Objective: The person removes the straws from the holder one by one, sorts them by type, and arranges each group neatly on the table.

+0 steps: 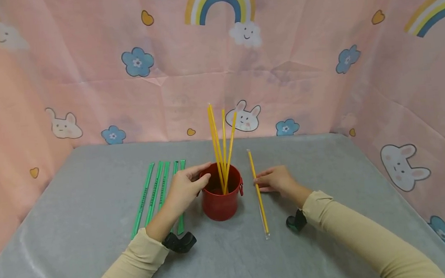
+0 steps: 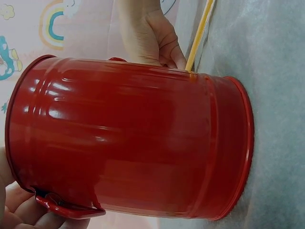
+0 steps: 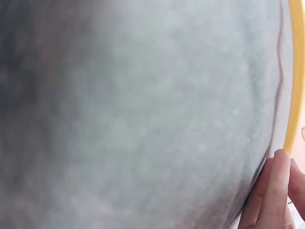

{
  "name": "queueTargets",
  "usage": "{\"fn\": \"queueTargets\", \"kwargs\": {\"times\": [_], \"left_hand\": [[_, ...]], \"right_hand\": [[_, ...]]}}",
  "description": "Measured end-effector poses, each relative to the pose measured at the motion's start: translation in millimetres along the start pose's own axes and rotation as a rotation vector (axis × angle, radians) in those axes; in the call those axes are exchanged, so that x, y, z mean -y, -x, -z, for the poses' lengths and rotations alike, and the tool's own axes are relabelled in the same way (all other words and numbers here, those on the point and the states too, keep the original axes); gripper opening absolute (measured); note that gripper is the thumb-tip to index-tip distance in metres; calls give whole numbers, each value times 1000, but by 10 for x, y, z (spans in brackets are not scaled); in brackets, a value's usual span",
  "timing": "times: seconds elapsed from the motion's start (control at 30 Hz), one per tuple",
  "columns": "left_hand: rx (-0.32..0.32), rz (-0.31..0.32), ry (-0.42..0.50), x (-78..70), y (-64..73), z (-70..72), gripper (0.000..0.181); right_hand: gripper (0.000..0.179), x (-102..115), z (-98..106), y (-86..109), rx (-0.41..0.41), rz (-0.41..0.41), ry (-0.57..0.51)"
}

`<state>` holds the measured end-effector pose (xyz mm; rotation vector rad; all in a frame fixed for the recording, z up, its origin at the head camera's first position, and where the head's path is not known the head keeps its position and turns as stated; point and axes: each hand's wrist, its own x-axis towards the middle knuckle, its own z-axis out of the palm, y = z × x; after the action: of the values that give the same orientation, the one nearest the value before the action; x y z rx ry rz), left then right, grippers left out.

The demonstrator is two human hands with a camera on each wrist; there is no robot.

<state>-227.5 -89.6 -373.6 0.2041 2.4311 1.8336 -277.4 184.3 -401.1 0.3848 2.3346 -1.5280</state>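
Note:
A small red metal bucket [image 1: 220, 205] stands upright on the grey cloth, with several yellow straws [image 1: 225, 152] leaning inside it. My left hand [image 1: 185, 186] grips the bucket's rim from the left side; in the left wrist view its fingers lie by the side handle [image 2: 66, 208]. To the right of the bucket, my right hand [image 1: 277, 181] pinches a yellow straw [image 1: 262, 210] in a clear wrapper near its middle. The right wrist view shows the fingertips [image 3: 280, 164] against that straw [image 3: 296, 71].
Several green wrapped sticks with dark print [image 1: 143, 202] lie side by side left of the bucket, partly behind my left forearm. Grey cloth [image 1: 224, 261] covers the table. A pink patterned curtain [image 1: 82, 49] surrounds it at the back and sides.

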Motion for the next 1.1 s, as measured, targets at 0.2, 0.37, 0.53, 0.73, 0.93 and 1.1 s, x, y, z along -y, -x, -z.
{"fn": "queueTargets", "kwargs": {"times": [0.2, 0.37, 0.53, 0.73, 0.93, 1.1], "left_hand": [[-3, 5, 4, 2, -2, 2, 38], [-11, 6, 5, -5, 3, 5, 38], [-15, 15, 4, -17, 13, 0, 39], [-21, 12, -2, -19, 22, -4, 38], [-15, 5, 2, -15, 12, -5, 37], [-14, 3, 8, -11, 7, -2, 38]], "right_hand": [[30, 6, -44, -12, -27, 12, 16], [30, 26, -83, -6, -44, 32, 68], [28, 45, -95, 18, -45, 30, 102], [28, 50, -87, 6, -45, 0, 99], [28, 58, -59, -4, -32, -23, 94], [29, 85, 19, -11, 5, -7, 104]]}}
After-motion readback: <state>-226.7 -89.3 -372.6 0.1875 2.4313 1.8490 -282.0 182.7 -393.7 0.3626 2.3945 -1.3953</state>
